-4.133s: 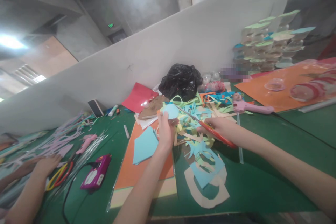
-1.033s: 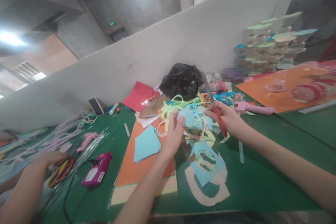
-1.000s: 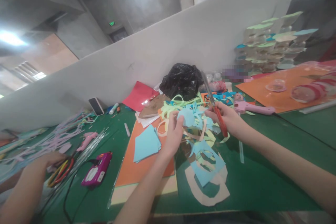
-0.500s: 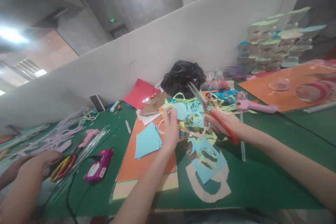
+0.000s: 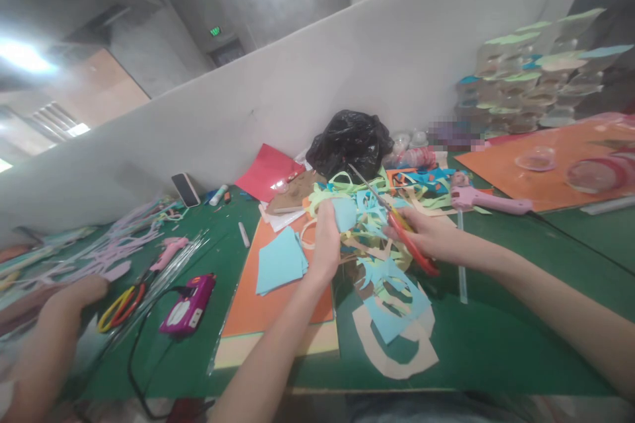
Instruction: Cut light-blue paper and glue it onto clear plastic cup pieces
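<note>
My left hand [image 5: 325,244] pinches a small light blue paper piece [image 5: 344,213] above the green table. My right hand [image 5: 425,240] grips red-handled scissors [image 5: 397,227], whose blades point up and left toward that paper. Under both hands lies a heap of cut paper scraps [image 5: 381,258] in blue, yellow and beige. A stack of light blue paper squares [image 5: 279,263] rests on an orange sheet [image 5: 258,307] just left of my left hand.
A pink glue gun [image 5: 483,199] lies to the right, a black plastic bag [image 5: 351,143] behind the scraps. A magenta glue gun [image 5: 188,305] with a black cord lies at the left. Another person's hand [image 5: 74,294] reaches in by yellow-red scissors [image 5: 119,299]. A phone [image 5: 185,189] leans on the white partition.
My right hand swung the scissors from pointing upward down toward the blue paper. My left hand turned the paper slightly. The other person's hand shifted at the left.
</note>
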`<state>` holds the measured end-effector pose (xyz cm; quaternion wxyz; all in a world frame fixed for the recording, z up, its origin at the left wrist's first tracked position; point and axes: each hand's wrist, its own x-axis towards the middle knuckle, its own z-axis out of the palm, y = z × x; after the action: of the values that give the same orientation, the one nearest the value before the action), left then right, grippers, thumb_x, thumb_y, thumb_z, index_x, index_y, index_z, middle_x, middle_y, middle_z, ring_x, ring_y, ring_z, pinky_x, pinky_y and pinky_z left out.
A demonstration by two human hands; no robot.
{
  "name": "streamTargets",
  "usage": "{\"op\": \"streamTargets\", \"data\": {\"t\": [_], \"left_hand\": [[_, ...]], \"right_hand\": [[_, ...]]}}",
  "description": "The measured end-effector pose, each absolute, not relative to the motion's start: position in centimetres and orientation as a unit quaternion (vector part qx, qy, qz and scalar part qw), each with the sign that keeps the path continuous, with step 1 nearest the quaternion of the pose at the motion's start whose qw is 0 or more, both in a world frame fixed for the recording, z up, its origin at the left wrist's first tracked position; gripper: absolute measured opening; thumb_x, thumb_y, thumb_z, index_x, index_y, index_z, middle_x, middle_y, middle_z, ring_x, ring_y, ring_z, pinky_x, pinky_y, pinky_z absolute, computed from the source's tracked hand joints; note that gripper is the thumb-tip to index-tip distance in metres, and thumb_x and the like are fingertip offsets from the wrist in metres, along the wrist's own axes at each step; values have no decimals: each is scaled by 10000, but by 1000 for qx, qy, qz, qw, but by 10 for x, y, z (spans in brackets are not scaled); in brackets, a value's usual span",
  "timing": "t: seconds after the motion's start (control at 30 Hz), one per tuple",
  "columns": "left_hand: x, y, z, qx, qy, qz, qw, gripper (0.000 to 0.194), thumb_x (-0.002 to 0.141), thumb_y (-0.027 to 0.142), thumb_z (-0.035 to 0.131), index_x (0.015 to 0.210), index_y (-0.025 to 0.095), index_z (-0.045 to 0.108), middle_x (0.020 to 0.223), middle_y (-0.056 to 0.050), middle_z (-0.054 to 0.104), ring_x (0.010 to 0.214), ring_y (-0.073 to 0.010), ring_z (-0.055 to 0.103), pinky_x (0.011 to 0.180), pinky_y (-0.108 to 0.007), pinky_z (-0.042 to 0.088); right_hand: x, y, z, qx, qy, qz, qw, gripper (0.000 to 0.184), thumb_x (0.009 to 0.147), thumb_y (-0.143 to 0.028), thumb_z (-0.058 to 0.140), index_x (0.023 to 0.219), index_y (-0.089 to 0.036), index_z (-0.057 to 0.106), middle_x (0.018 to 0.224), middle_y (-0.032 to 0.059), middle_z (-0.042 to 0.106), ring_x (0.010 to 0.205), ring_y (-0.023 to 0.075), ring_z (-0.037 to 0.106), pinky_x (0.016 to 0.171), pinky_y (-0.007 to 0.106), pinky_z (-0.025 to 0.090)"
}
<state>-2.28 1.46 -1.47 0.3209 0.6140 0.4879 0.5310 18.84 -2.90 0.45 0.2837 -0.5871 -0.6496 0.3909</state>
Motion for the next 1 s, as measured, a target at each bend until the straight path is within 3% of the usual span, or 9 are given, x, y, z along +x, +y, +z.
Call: {"op": "streamTargets", "data": {"t": [0.13,0.33,0.53,0.73,0.83,1.0], "left_hand": [[-23,8,-6,633,499,515,293,400,998,561,339,1015,247,586,1058,-81,637,1189,-223,554,1020,-355,441],[-18,1,0,647,491,502,296,394,1018,525,296,980,234,559,1017,-69,590,1063,-218,551,952,-333,445],[-10,-15,0,698,464,433,331,384,1019,519,306,1106,230,543,989,-46,580,882,-195,543,852,-328,456],[-11,-18,-1,734,421,427,319,356,1020,493,334,1150,228,533,1173,-74,608,1117,-218,563,993,-344,427],[-12,-18,-3,751,404,414,319,365,1014,505,345,1165,234,539,1188,-79,617,1133,-229,571,1003,-367,425],[-11,-19,-6,761,391,405,322,375,1016,504,345,1201,246,544,1209,-78,622,1139,-233,585,1008,-382,436]], "right_hand": [[187,-31,12,-550,-646,450,278,487,848,-690,534,894,-209,596,735,42,659,687,213,632,605,310,485],[185,-30,3,-531,-605,508,306,434,806,-653,622,910,-236,682,961,62,738,879,262,703,728,334,548],[187,-24,-11,-549,-649,415,324,403,848,-616,584,908,-231,685,755,31,679,723,216,656,682,325,526],[184,-24,-19,-556,-700,313,322,310,921,-464,480,954,-221,669,751,31,675,682,210,636,638,321,485],[181,-24,-20,-573,-711,274,302,301,927,-401,434,970,-198,652,852,73,706,768,245,666,703,359,507],[186,-25,-11,-567,-698,233,369,356,916,-407,457,1150,-208,637,1182,113,694,1067,302,659,905,445,519]]}}
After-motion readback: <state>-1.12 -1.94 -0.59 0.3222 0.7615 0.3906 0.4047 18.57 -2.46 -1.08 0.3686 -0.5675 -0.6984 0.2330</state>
